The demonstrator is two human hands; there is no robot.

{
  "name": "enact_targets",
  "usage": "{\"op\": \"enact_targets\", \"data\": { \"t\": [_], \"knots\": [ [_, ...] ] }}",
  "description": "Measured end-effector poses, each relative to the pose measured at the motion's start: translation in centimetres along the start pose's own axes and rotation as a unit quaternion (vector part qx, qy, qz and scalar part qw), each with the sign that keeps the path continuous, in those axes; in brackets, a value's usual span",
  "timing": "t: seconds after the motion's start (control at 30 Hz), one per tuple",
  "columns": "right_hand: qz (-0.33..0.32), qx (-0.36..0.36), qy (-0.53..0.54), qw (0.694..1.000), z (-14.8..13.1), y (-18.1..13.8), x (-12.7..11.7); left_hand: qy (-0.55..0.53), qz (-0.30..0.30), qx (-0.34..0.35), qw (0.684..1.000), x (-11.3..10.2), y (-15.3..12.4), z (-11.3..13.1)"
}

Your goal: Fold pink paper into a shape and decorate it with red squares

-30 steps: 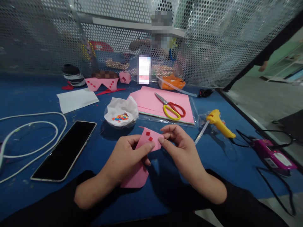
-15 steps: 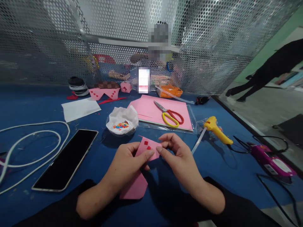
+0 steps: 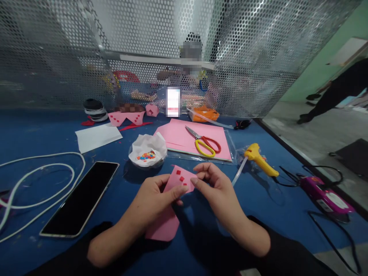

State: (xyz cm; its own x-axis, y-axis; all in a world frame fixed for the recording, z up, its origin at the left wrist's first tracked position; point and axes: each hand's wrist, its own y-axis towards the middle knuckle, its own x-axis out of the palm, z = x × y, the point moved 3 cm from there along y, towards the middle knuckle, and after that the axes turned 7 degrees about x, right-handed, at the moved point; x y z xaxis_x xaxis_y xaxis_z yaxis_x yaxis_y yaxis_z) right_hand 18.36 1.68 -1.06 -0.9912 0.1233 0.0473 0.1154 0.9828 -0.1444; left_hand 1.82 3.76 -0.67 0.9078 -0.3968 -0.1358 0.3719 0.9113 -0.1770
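Both hands hold a folded pink paper piece (image 3: 179,180) with small red squares stuck on it, just above the blue table (image 3: 43,126). My left hand (image 3: 151,201) grips its left side, thumb on top. My right hand (image 3: 215,191) pinches its right edge between thumb and fingers. The lower part of the pink paper (image 3: 162,228) hangs below my left hand. Just beyond the hands is a clear bowl (image 3: 148,153) lined with white tissue, with small coloured paper squares in it.
A black phone (image 3: 80,199) and white cable (image 3: 37,180) lie left. Red-and-yellow scissors (image 3: 204,142) rest on pink sheets (image 3: 178,136). A yellow glue gun (image 3: 258,159) and a purple device (image 3: 324,193) lie right. A perforated metal screen (image 3: 253,57) stands behind, with a person beyond it.
The view tilted up and then eased back, so the table objects sit lower in frame. Both hands keep the same hold on the pink paper. A person at far right walked on.
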Motion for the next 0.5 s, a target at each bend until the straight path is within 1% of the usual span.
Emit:
{"op": "enact_targets", "data": {
  "t": [0.07,0.17,0.23,0.3,0.37,0.4,0.43,0.5],
  "knots": [
    [0.02,-0.002,0.047,0.999,-0.3,0.4,-0.5,0.021,0.015,0.032,0.999,-0.6,0.0,0.7],
    [0.074,-0.027,0.114,0.99,-0.8,1.0,-1.6,0.049,0.082,0.08,0.992,-1.7,-0.4,1.7],
    [0.109,-0.042,0.151,0.982,-1.1,1.4,-2.3,0.081,0.154,0.128,0.976,-2.4,-0.9,2.1],
    [0.134,-0.054,0.179,0.973,-1.4,1.6,-2.9,0.119,0.236,0.175,0.949,-2.8,-1.7,2.2],
    [0.152,-0.065,0.197,0.966,-1.5,1.7,-3.2,0.126,0.303,0.192,0.925,-2.7,-2.5,1.7],
    [0.159,-0.07,0.202,0.964,-1.6,1.7,-3.3,0.111,0.32,0.189,0.922,-2.4,-2.8,1.3],
    [0.164,-0.074,0.207,0.961,-1.6,1.7,-3.4,0.08,0.317,0.179,0.928,-2.0,-2.9,0.8],
    [0.173,-0.078,0.216,0.958,-1.5,1.6,-3.3,-0.018,0.282,0.149,0.948,-0.9,-2.7,-0.1]
  ]
}}
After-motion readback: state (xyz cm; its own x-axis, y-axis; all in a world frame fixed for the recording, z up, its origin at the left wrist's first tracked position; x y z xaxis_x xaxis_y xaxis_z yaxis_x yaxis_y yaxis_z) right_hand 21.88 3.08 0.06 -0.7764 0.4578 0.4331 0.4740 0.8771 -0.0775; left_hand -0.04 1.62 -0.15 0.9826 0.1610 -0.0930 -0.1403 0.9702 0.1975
